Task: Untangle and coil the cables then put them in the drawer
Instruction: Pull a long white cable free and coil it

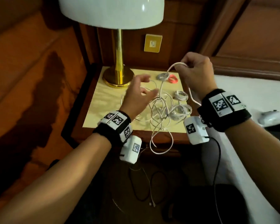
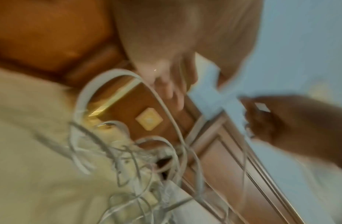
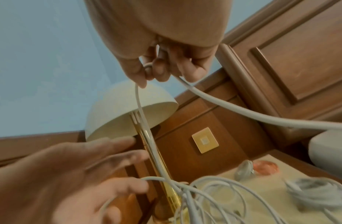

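A tangle of white cables (image 1: 160, 109) lies on the nightstand top (image 1: 103, 101) and spills over its front edge. My right hand (image 1: 196, 70) is raised above the table and pinches a loop of one white cable (image 3: 139, 103), which hangs down into the tangle. My left hand (image 1: 139, 92) hovers over the tangle's left side with fingers spread, holding nothing. Three coiled white bundles (image 1: 181, 95) and one coiled orange cable (image 1: 221, 79) lie on the right half of the top. No drawer shows in any view.
A brass lamp (image 1: 118, 75) with a white shade stands at the back left of the nightstand. A wall socket plate (image 1: 152, 43) sits behind. A white bed (image 1: 249, 101) borders the right. Dark cables (image 1: 152, 188) lie on the floor below.
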`<state>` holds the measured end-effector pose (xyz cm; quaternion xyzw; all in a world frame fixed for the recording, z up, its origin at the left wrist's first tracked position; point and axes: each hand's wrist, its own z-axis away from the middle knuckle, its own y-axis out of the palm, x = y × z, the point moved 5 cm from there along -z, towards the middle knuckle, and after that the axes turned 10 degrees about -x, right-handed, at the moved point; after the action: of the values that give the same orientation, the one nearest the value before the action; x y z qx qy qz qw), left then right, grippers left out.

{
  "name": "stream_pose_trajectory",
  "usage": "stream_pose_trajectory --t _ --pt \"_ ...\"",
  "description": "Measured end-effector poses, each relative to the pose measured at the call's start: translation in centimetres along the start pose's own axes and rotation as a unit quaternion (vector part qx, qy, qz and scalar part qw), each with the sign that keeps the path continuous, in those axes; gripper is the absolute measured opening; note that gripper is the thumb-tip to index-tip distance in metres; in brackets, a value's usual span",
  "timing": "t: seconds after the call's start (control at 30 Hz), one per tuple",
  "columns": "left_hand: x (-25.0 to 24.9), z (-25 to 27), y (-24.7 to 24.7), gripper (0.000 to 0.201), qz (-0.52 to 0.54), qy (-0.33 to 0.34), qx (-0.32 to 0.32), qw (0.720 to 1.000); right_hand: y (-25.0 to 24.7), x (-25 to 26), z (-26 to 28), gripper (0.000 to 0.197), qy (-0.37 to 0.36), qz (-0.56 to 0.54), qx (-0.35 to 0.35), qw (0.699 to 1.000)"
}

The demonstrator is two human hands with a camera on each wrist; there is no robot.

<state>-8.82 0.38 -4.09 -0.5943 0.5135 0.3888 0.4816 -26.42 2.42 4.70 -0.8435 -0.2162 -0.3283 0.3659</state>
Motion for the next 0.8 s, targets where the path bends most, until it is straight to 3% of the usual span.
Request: stream_pose_trajectory --t 0.1,0.2,0.33,0.47,0.57,0.7,0.8 --pt "-0.9 -0.2 2.9 0.061 -0.091 0.021 0.123 0.988 -1.9 3.3 -1.8 0.021 -0.013 0.001 -0.026 1.0" --pt "-0.4 -1.0 4.4 0.049 -0.216 0.056 0.169 0.96 -4.6 7.0 -3.5 0.033 -0.006 -0.022 -0.058 0.998" --pt "1.1 -2.2 3.5 0.034 -0.3 0.035 0.161 0.94 -7.9 9.8 -4.9 0.032 0.046 -0.064 -0.073 0.994" --pt "0.3 -2.6 2.1 0.027 -0.338 0.009 0.14 0.93 -10.8 11.2 -4.7 0.022 0.138 -0.179 -0.03 0.974" --pt "-1.6 -1.9 2.2 0.04 -0.3 -0.013 0.183 0.936 -12.8 13.2 -4.9 0.018 0.193 -0.302 -0.005 0.934" --pt "-4.8 0.7 4.3 0.068 -0.134 -0.066 0.278 0.949 -14.3 15.3 -5.2 0.025 0.204 -0.362 0.03 0.909" --pt "-5.3 1.4 5.5 0.032 -0.104 -0.066 0.246 0.961 -15.3 16.8 -5.6 0.03 0.148 -0.346 0.014 0.926"
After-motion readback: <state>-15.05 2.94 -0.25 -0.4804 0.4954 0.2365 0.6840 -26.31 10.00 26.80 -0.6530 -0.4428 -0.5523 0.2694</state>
